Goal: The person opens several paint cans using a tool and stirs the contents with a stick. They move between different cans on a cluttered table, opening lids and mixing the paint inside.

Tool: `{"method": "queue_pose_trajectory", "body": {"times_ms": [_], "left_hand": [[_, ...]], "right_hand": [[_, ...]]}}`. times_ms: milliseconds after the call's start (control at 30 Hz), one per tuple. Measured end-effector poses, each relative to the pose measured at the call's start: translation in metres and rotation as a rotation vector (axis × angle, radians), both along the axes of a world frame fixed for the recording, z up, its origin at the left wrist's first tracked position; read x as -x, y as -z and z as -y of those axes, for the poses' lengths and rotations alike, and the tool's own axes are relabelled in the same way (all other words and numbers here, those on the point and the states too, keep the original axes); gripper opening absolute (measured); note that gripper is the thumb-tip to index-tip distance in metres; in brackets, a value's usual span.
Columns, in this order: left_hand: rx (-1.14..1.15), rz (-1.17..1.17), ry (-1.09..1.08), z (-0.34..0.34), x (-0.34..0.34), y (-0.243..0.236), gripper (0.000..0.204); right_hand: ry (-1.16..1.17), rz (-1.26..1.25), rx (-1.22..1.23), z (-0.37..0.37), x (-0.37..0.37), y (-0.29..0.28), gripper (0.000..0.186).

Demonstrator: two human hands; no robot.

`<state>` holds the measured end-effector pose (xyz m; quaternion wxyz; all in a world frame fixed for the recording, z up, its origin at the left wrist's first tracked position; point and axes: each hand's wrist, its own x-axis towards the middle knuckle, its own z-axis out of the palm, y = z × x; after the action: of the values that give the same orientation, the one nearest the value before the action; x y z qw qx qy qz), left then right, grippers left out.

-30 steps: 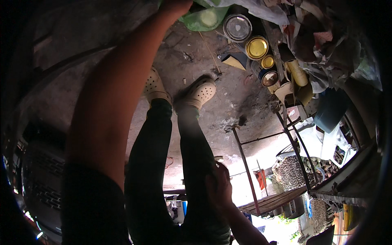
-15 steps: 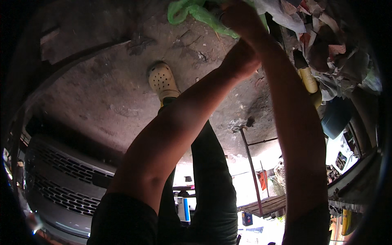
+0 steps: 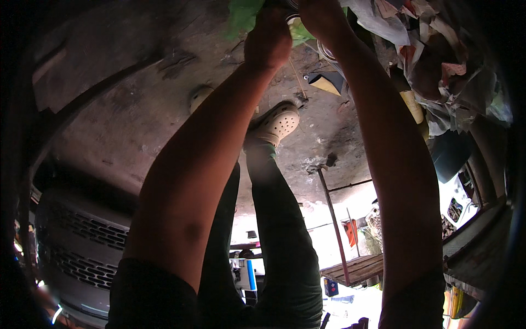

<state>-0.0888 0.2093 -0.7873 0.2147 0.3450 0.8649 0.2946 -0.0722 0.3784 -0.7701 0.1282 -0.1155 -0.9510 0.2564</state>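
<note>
crumpled scraps (image 3: 435,46) lie beside the right hand (image 3: 324,23). thin green plastic (image 3: 243,17) shows at the left hand (image 3: 268,39); whether either hand's fingers grip, i cannot tell.

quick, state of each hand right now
Left hand: beside the green plastic; grip cannot be told.
Right hand: cut off at the picture's top edge; cannot be told.

Far edge, and a plastic bag (image 3: 244,16) is at the left hand (image 3: 268,41), the right hand (image 3: 324,24) just rightward; a scrap heap (image 3: 433,49) sits far right. Between the forearms (image 3: 222,118), one clog (image 3: 283,123) rests on the floor (image 3: 134,123). Near left, a vehicle front (image 3: 82,249); near right, planks (image 3: 356,268).
</note>
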Motion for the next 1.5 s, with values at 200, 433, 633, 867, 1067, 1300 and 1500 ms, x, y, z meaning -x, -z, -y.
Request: {"method": "queue_pose_trajectory", "body": {"times_ms": [200,433,633,867,1067,1300,1500], "left_hand": [[-0.154,-0.024,-0.048,0.018,-0.001,-0.009,0.045],[-0.126,-0.191,0.063,-0.005,0.0,-0.029,0.063],[-0.169,-0.117,0.065,-0.021,-0.01,-0.017,0.073],[-0.013,-0.016,0.049,0.009,0.021,-0.112,0.078],[-0.015,-0.046,-0.038,0.074,0.022,-0.145,0.085],[0.11,0.112,-0.079,0.135,0.011,-0.184,0.093],[-0.069,0.047,-0.133,0.135,0.011,-0.198,0.096]], "right_hand": [[0.088,0.401,-0.138,-0.002,0.001,-0.01,0.03],[0.483,0.334,-0.003,0.012,-0.032,-0.008,0.018],[0.412,0.228,-0.029,0.021,-0.051,-0.006,0.019],[0.196,0.334,-0.108,0.023,-0.011,-0.028,0.047],[0.353,0.559,0.088,0.02,0.024,-0.063,0.074],[0.184,0.584,-0.153,0.027,-0.004,-0.04,0.073],[0.317,0.815,-0.125,0.037,-0.001,-0.072,0.082]]}}
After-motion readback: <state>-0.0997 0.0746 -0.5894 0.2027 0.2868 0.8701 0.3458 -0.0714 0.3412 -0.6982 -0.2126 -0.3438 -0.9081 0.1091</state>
